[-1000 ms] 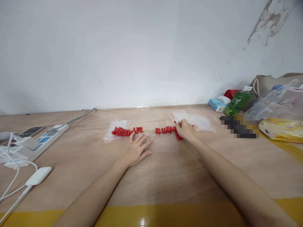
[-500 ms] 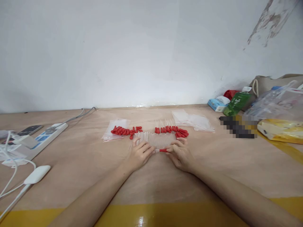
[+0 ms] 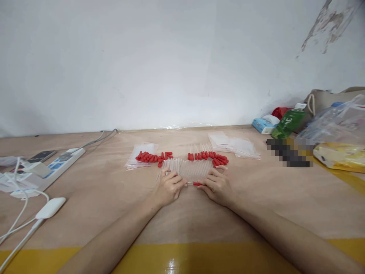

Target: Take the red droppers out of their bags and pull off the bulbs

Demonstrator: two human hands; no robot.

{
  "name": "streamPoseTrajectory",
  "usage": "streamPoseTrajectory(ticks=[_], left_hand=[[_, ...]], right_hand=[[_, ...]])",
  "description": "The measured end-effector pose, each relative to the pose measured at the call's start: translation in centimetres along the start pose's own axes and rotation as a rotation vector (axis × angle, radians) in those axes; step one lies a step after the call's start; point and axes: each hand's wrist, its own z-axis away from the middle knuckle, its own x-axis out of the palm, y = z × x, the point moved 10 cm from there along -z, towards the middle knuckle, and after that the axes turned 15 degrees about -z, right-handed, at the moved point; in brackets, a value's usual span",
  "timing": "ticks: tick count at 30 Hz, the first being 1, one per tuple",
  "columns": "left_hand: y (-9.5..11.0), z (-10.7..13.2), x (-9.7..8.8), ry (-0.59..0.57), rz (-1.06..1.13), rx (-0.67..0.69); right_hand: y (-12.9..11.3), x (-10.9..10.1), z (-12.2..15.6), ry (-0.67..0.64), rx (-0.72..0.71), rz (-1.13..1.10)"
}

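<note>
My left hand [image 3: 170, 187] is closed on a thin clear dropper tube [image 3: 190, 183], whose end shows past the fingertips. On that end sits a red rubber dropper bulb [image 3: 196, 183], pinched between the fingers of my right hand [image 3: 219, 187], which hide its far part. Just beyond both hands lies a row of clear tubes [image 3: 196, 168] side by side. Loose red bulbs form one heap [image 3: 148, 156] at the left and a second group [image 3: 202, 155] at the right behind the row, where clear tubes show beyond some bulbs.
Clear zip bags lie in a left stack [image 3: 136, 161] and a right stack [image 3: 242, 147]. A power strip [image 3: 64, 163] with white cables stands left. Toward the right are a tissue pack [image 3: 262, 125], a green bottle [image 3: 289, 122] and a yellow package [image 3: 339, 156].
My right fingers have moved slightly left over the red bulb, so less of it shows. My left hand keeps its hold on the tube. The view has shifted a little.
</note>
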Motion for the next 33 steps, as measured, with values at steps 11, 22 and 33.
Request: streamPoseTrajectory(ticks=[11,22,33], left_hand=[[0.5,0.2,-0.3,0.022,0.002,0.047],[0.8,-0.1,-1.0,0.045,-0.003,0.058],[-3.7,1.5,-0.5,0.133,0.123,-0.207]], right_hand=[[0.0,0.4,0.2,-0.096,-0.023,-0.089],[-0.2,0.4,0.2,-0.123,-0.005,-0.163],[3.7,-2.6,0.6,0.164,0.152,-0.218]])
